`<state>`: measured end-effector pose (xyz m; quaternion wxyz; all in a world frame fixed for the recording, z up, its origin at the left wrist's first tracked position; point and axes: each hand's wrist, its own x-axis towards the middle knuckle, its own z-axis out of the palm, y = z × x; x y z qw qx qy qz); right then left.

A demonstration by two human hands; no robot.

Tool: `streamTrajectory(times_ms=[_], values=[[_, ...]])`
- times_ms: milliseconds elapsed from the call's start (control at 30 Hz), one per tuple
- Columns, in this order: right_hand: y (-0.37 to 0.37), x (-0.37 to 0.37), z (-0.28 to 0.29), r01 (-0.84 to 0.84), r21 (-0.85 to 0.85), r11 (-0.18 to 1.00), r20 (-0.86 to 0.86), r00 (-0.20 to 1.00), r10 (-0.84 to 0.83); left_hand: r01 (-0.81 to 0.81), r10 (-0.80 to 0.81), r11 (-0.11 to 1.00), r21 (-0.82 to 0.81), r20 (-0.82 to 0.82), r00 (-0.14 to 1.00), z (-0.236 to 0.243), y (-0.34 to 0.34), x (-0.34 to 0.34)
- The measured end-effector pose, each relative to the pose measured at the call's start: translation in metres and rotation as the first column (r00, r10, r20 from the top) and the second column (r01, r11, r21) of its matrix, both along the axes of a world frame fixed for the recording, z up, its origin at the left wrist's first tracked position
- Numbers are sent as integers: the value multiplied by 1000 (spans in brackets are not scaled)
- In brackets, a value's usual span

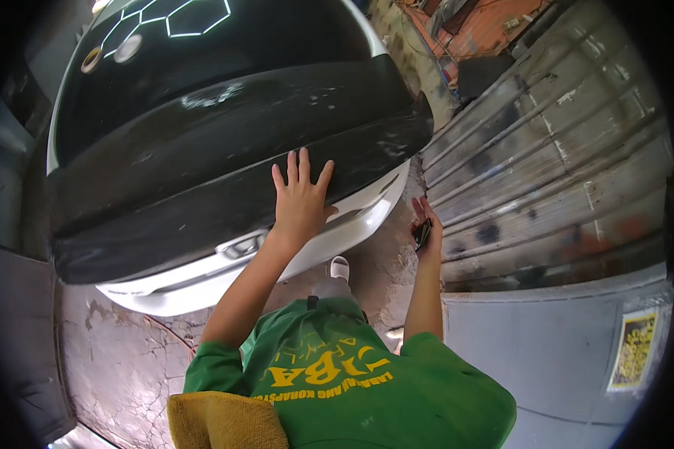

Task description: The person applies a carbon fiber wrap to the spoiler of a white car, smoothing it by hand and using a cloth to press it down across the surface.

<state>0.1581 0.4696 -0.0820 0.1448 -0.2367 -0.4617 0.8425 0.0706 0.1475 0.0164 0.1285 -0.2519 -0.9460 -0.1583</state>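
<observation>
My left hand (301,200) lies with fingers spread on the black panel (180,202) at the end of a white car. Below the panel are the car's white lower edge (352,228) and a small recess with a fitting (243,245). Out to the right, beside the car's corner, my right hand (431,228) curls around a small dark, shiny object (423,234). Its kind cannot be made out, as the fingers partly cover it.
Dark glass (225,52) on the car reflects hexagonal lights. A corrugated metal wall (539,165) runs along the right, above a grey panel (547,359) bearing a yellow-and-black notice. Cracked concrete floor (120,359) lies below. A yellow-brown towel (225,423) hangs at my left shoulder.
</observation>
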Motion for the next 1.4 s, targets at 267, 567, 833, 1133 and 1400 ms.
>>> streamTrajectory(times_ms=[267, 567, 833, 1133, 1400], values=[[68, -132, -5, -316, -272, 909, -260, 933, 247, -28, 28, 994, -103, -3, 1000, -2, 98, -33], [51, -169, 30, -127, -209, 970, -48, 992, 119, -26, 31, 977, -211, 22, 999, 16, 113, -37], [63, -174, 22, -186, 32, 982, 7, 983, 186, 15, 42, 972, -235, 233, 972, 60, 123, -38], [126, -206, 17, -456, -379, 805, -341, 878, 336, 128, -68, 956, -263, 225, 972, 33, 194, -78], [63, -190, -31, -790, -573, 216, -798, 599, 73, 83, 58, 884, -461, 285, 957, 35, 305, -146]])
